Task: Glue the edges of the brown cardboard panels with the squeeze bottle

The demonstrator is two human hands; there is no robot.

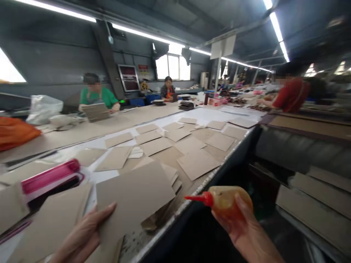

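My left hand (82,235) holds a brown cardboard sheet (131,199) at its lower left corner, thumb on top, just above the near end of the long table (192,191). My right hand (244,228) is wrapped round a squeeze bottle of amber glue (223,199). Its red nozzle points left toward the table edge. The bottle hangs off the table, over the dark gap to the right.
Several brown cardboard pieces (197,162) lie spread on the white belt. A pink tray (51,179) sits at the left, an orange bag (13,133) beyond it. A person in green (95,96) and a person in red (290,95) work farther along. Stacked boards (315,212) lie at right.
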